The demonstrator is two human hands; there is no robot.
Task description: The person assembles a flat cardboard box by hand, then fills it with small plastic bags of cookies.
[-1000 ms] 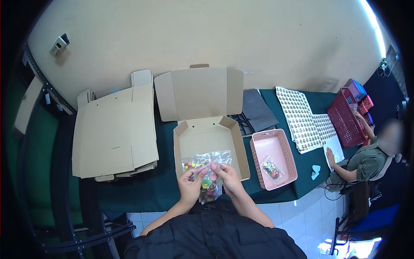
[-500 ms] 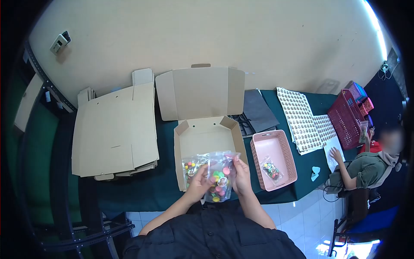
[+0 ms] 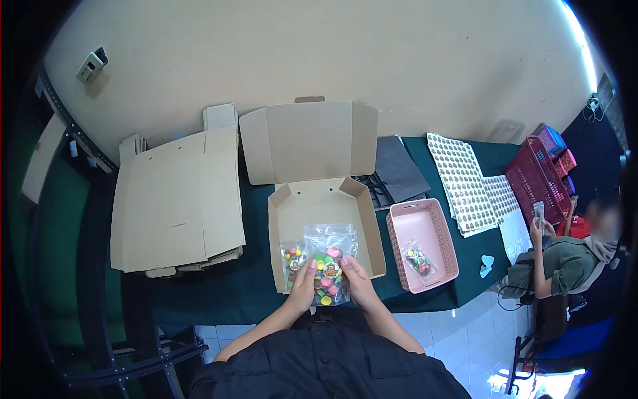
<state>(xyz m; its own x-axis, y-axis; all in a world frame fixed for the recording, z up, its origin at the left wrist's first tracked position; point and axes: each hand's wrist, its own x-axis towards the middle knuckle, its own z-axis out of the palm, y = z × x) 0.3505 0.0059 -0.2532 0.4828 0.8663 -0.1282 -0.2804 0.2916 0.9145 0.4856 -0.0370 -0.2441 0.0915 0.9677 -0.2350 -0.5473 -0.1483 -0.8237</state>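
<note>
A clear bag of colourful candies (image 3: 329, 266) with a round label stands upright between my two hands, over the front of the open cardboard box (image 3: 319, 206). My left hand (image 3: 302, 287) holds its left side and my right hand (image 3: 361, 284) its right side, fingers closed on the plastic. Another candy bag (image 3: 292, 259) lies in the left front part of the box, partly hidden by my left hand. To the right, a pink basket (image 3: 422, 229) contains one more candy bag (image 3: 419, 261).
Flat cardboard boxes (image 3: 176, 199) are stacked at left. Black paper bags (image 3: 402, 173) and sticker sheets (image 3: 463, 183) lie behind and right of the basket. At far right a co-worker (image 3: 565, 263) holds a small packet beside a dark red basket (image 3: 535, 179).
The bag in my hands has turned to face me squarely, and my right hand has moved down its side. The co-worker's hand has lifted off the sheets to the packet.
</note>
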